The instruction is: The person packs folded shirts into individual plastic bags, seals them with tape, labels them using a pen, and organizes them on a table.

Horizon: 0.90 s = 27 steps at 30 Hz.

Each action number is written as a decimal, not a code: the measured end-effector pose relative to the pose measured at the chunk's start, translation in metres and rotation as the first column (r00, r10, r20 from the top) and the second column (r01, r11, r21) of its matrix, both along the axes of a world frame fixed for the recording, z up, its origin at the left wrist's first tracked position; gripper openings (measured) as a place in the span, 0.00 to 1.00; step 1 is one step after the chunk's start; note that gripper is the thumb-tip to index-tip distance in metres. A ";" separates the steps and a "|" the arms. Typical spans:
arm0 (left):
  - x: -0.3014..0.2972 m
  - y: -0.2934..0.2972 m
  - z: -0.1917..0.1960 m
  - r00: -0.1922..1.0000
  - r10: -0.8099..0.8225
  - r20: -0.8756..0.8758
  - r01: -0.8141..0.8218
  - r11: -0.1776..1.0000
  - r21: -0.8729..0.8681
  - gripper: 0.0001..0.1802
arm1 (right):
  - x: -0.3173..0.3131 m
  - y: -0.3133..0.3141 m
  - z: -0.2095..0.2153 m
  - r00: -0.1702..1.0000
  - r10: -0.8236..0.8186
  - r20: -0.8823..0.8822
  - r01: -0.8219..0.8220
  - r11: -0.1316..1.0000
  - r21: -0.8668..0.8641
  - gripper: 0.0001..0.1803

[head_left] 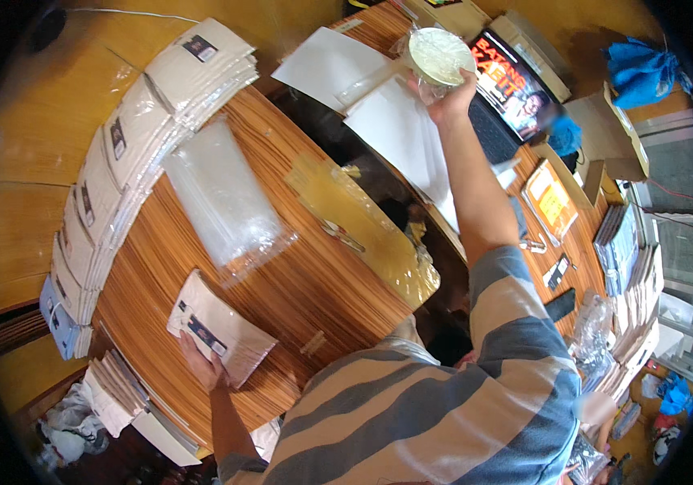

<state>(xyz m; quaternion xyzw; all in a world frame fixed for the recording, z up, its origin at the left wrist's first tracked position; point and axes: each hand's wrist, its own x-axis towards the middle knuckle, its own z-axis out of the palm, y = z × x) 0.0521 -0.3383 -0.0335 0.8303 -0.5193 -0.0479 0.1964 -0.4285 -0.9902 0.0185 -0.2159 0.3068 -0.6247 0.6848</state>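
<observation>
My right hand (452, 103) is stretched out over the far side, fingers closed around a pale, round, bowl-like thing (441, 55) with loose clear plastic about it. Its exact kind is hard to tell. At the near left, my left hand (201, 363) lies with its fingers stretched out on the lower edge of a flat, pale package (237, 335) with a dark label. The package rests on the wood-grain table (282, 267). Beyond it lies a stack of clear plastic bags (221, 190).
Stacks of pale packages (124, 137) line the table's left edge. Yellow clear sheeting (363, 218) with scissors (342, 235) lies to the right. White sheets (407, 137), a lit laptop (508, 85) and an open cardboard box (617, 133) stand farther right. Another person's arm (603, 436) shows at the lower right.
</observation>
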 end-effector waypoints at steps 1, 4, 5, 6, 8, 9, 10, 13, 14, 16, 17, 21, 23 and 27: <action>-0.003 -0.002 0.003 1.000 0.010 -0.004 -0.010 1.000 0.008 0.47 | 0.007 -0.020 -0.006 0.996 -0.014 -0.089 0.019 0.998 0.058 0.38; 0.002 -0.002 0.001 1.000 0.011 0.010 -0.011 1.000 0.015 0.47 | -0.005 -0.092 -0.034 0.822 0.079 -0.564 0.051 0.976 0.211 0.30; 0.000 -0.001 0.003 1.000 0.021 0.010 -0.021 0.999 0.027 0.48 | 0.004 -0.103 -0.032 0.774 0.078 -0.628 0.087 0.970 0.228 0.26; -0.001 -0.002 0.005 1.000 0.026 0.010 -0.026 0.999 0.039 0.48 | 0.009 -0.115 -0.028 0.722 0.076 -0.688 0.129 0.962 0.241 0.24; -0.003 -0.003 0.008 1.000 0.017 0.016 -0.017 0.999 0.044 0.48 | 0.010 -0.127 -0.031 0.599 0.045 -0.799 0.184 0.964 0.192 0.21; -0.002 -0.005 0.008 1.000 0.002 0.023 -0.002 1.000 0.029 0.47 | 0.010 -0.132 -0.032 0.529 0.006 -0.849 0.192 0.973 0.127 0.21; 0.004 -0.013 0.007 0.999 -0.044 0.017 0.043 0.999 0.009 0.47 | -0.008 -0.149 -0.036 0.418 0.112 -0.901 0.123 0.976 0.178 0.24; 0.002 -0.009 0.002 0.992 -0.123 0.014 0.124 0.991 -0.046 0.44 | 0.003 -0.149 -0.040 0.242 0.089 -0.966 0.189 0.973 0.136 0.34; -0.003 -0.001 0.002 0.993 -0.114 0.028 0.115 0.993 -0.035 0.43 | 0.012 -0.133 -0.028 0.108 0.142 -0.984 0.175 0.971 0.159 0.35; -0.007 0.008 0.020 0.991 -0.124 0.060 0.118 0.989 0.088 0.41 | 0.015 -0.064 0.007 -0.037 -0.056 -0.998 0.196 0.979 -0.062 0.40; -0.002 0.000 0.045 0.983 -0.164 0.084 0.146 0.972 0.184 0.41 | -0.008 -0.021 0.024 -0.043 -0.179 -0.983 0.174 0.967 -0.184 0.38; 0.002 -0.040 0.107 0.899 0.024 0.438 -0.075 0.992 0.101 0.37 | -0.153 0.123 0.017 -0.382 -0.700 -0.603 -0.014 0.657 -0.754 0.22; -0.028 -0.089 0.145 0.931 0.001 0.366 -0.005 1.000 0.009 0.35 | -0.229 0.178 0.003 -0.434 -0.580 -0.689 -0.007 0.767 -0.642 0.28; -0.089 -0.191 0.141 0.966 -0.259 0.020 0.258 0.949 -0.179 0.29 | -0.329 0.237 -0.034 -0.795 -0.120 -0.594 -0.005 0.982 -0.191 0.44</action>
